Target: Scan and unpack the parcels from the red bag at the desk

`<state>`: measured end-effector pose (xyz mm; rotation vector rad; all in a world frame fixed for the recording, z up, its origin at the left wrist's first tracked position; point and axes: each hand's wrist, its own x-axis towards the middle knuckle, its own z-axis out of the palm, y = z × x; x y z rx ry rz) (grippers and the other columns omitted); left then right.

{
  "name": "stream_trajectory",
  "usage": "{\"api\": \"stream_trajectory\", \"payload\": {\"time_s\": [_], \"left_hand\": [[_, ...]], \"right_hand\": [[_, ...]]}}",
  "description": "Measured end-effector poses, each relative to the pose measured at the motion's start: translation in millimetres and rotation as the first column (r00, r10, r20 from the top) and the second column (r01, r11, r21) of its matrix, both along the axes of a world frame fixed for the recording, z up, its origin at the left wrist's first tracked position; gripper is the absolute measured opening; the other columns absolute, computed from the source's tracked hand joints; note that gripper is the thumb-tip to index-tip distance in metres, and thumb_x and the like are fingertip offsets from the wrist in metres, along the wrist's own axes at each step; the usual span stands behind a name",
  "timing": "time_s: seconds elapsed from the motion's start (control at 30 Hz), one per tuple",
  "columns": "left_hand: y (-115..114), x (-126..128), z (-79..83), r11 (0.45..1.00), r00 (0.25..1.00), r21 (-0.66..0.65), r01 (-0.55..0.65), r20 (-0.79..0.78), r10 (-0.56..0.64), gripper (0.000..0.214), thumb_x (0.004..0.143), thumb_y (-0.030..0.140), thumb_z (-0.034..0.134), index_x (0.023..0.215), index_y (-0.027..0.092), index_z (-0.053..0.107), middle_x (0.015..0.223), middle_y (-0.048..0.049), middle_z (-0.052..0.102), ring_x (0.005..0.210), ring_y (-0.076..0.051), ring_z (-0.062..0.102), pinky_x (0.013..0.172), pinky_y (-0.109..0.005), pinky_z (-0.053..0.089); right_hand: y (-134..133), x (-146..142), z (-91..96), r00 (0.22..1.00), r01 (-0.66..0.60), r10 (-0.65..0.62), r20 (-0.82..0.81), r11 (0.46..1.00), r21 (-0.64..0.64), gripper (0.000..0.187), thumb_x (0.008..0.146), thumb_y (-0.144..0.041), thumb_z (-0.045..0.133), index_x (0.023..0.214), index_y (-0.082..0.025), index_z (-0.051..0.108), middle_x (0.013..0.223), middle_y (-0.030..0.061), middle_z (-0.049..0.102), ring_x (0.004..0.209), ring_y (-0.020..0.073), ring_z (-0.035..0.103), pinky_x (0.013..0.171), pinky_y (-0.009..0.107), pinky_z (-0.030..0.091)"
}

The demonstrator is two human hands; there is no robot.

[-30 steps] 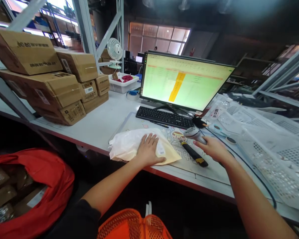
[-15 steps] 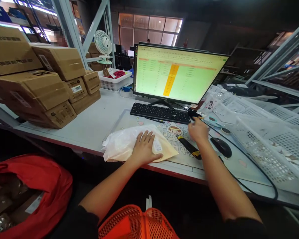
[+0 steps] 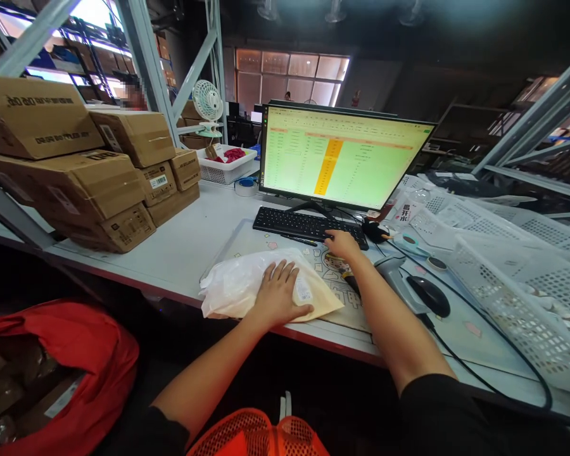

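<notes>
White-and-cream pillow-shaped plastic packet (image 3: 235,278), seemingly soft, slippery, is lying under the flat-spread, ungripping left hand (image 3: 276,296), likely best pinched leftward of it.

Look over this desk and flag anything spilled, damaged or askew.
Nothing plainly stands out: no spill or damage shows on the desk. The package lies right at the front edge, under the left hand.

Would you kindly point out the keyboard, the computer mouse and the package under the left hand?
Keyboard (image 3: 298,223), head view, on its middle keys.
Computer mouse (image 3: 429,296), head view, on its black top.
Package (image 3: 240,279), head view, on its white wrapping.
</notes>
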<state>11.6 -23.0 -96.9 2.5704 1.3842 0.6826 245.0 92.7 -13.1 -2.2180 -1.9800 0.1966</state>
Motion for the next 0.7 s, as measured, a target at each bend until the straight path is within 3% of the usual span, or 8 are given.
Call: {"api": "stream_trajectory", "payload": {"time_s": [0.17,0.3,0.37,0.43,0.5,0.57,0.63,0.7], "left_hand": [[-18,-14,14.6,0.976,0.940,0.219,0.016,0.330,-0.089,0.024,0.099,0.037,0.059,0.113,0.024,0.073,0.133,-0.0064,0.072,0.134,-0.025,0.060,0.119,-0.045,0.043],[-32,-74,24.2,0.893,0.850,0.387,-0.231,0.527,-0.008,0.020,0.101,0.030,0.054,0.101,0.024,0.073,0.114,-0.0073,0.076,0.115,-0.026,0.068,0.107,-0.048,0.050],[-37,-110,25.1,0.846,0.819,0.365,-0.389,0.557,0.136,0.020,0.099,0.035,0.058,0.102,0.022,0.073,0.115,-0.0110,0.075,0.112,-0.032,0.067,0.104,-0.055,0.051],[-50,-136,28.9,0.835,0.774,0.322,-0.446,0.608,0.179,0.022,0.099,0.039,0.059,0.099,0.022,0.073,0.116,-0.0126,0.073,0.112,-0.035,0.067,0.103,-0.058,0.051],[-75,-145,40.4,0.906,0.709,0.238,-0.349,0.699,0.089,0.022,0.100,0.041,0.058,0.102,0.025,0.073,0.120,-0.0111,0.072,0.116,-0.033,0.066,0.102,-0.055,0.053],[-108,-141,59.5,0.987,0.614,0.159,-0.016,0.781,-0.116,0.031,0.104,0.050,0.051,0.101,0.029,0.075,0.120,-0.0092,0.072,0.115,-0.031,0.068,0.096,-0.052,0.058],[-142,-132,80.1,0.934,0.517,0.128,0.333,0.804,-0.294,0.053,0.101,0.069,0.041,0.084,0.032,0.076,0.116,-0.0093,0.073,0.119,-0.034,0.068,0.099,-0.056,0.059],[-168,-127,92.4,0.892,0.519,0.112,0.439,0.778,-0.353,0.066,0.090,0.085,0.034,0.068,0.036,0.073,0.108,-0.0096,0.074,0.123,-0.038,0.066,0.103,-0.061,0.057]], "right_hand": [[-12,-59,8.4,0.926,-0.374,0.367,-0.088,0.923,-0.093,0.068,0.098,-0.048,0.066,0.157,-0.016,0.052,0.160,0.0125,0.051,0.146,0.0257,0.051,0.121,0.032,0.038],[-23,-111,7.7,0.853,-0.521,0.507,-0.122,0.818,-0.243,0.118,0.067,-0.047,0.095,0.166,-0.020,0.036,0.165,0.0139,0.042,0.149,0.0305,0.048,0.122,0.036,0.039],[-27,-133,9.1,0.858,-0.510,0.501,-0.112,0.807,-0.298,0.133,0.055,-0.042,0.101,0.167,-0.017,0.033,0.163,0.0179,0.045,0.145,0.0337,0.052,0.119,0.038,0.043],[-32,-152,13.0,0.880,-0.468,0.467,-0.086,0.825,-0.315,0.131,0.048,-0.036,0.103,0.162,-0.012,0.042,0.157,0.0231,0.050,0.140,0.0397,0.056,0.118,0.045,0.045],[-41,-168,19.8,0.902,-0.426,0.427,-0.066,0.852,-0.303,0.113,0.044,-0.032,0.104,0.145,-0.005,0.062,0.143,0.0272,0.062,0.129,0.0453,0.063,0.114,0.051,0.048],[-56,-174,29.1,0.914,-0.404,0.399,-0.075,0.875,-0.266,0.084,0.045,-0.031,0.104,0.119,-0.004,0.076,0.120,0.0247,0.075,0.115,0.0443,0.070,0.104,0.048,0.054],[-80,-166,40.6,0.916,-0.399,0.383,-0.119,0.898,-0.185,0.058,0.055,-0.036,0.100,0.102,-0.008,0.079,0.100,0.0136,0.080,0.102,0.0348,0.074,0.093,0.036,0.057],[-114,-146,52.9,0.913,-0.383,0.367,-0.179,0.921,-0.065,0.042,0.074,-0.042,0.091,0.099,-0.012,0.077,0.092,0.0035,0.078,0.095,0.0240,0.074,0.088,0.029,0.056]]}}
